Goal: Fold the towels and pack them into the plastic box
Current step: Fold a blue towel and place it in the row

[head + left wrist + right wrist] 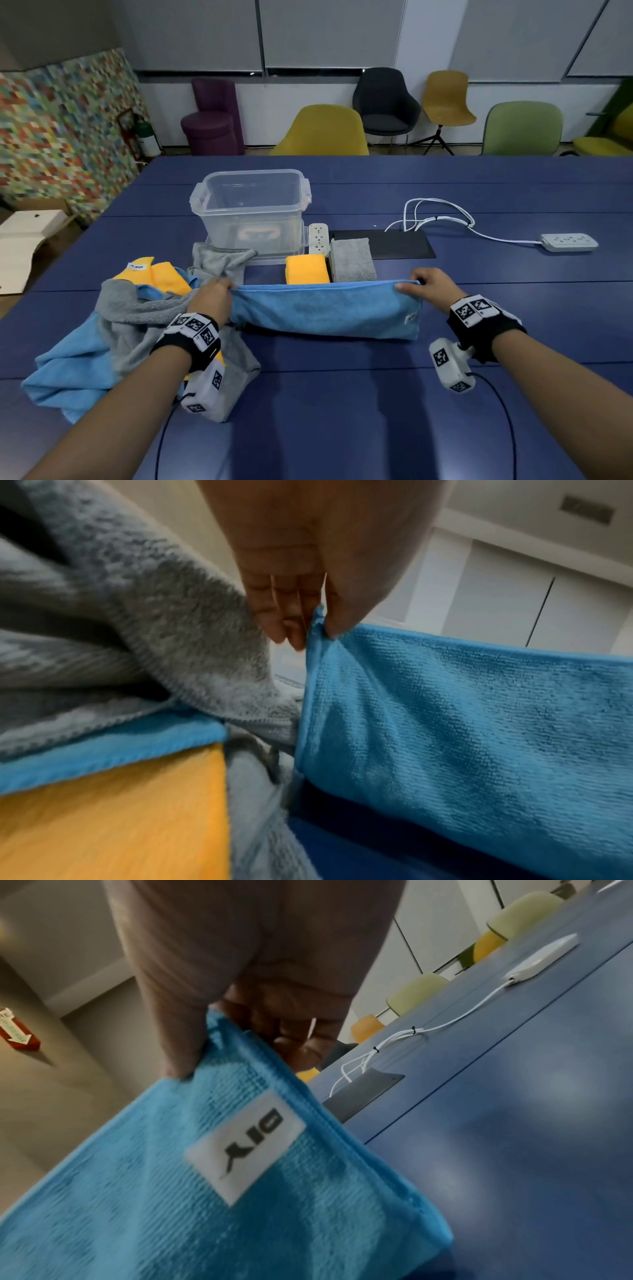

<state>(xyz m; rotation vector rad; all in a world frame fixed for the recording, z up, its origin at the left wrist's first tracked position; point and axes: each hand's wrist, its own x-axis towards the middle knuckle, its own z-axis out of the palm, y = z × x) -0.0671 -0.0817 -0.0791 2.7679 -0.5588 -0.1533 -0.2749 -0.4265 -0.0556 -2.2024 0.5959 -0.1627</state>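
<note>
A blue towel [325, 310] [462, 723] [240, 1191], doubled lengthwise, hangs just above the blue table [376, 411]. My left hand [219, 294] [315, 623] pinches its left top corner and my right hand [416, 282] [205, 1047] pinches its right top corner, near a white label [245, 1146]. A clear plastic box [251, 209] stands open behind the towel. A folded yellow towel [306, 269] and a folded grey towel [351, 258] lie side by side in front of the box. A loose heap of grey, blue and yellow towels [130, 329] [120, 656] lies under my left arm.
A white power strip [318, 238] lies beside the box, next to a black cable hatch [397, 243]. White cables [435, 214] run to a second power strip [568, 242] at the right. Chairs [322, 132] line the far edge of the table.
</note>
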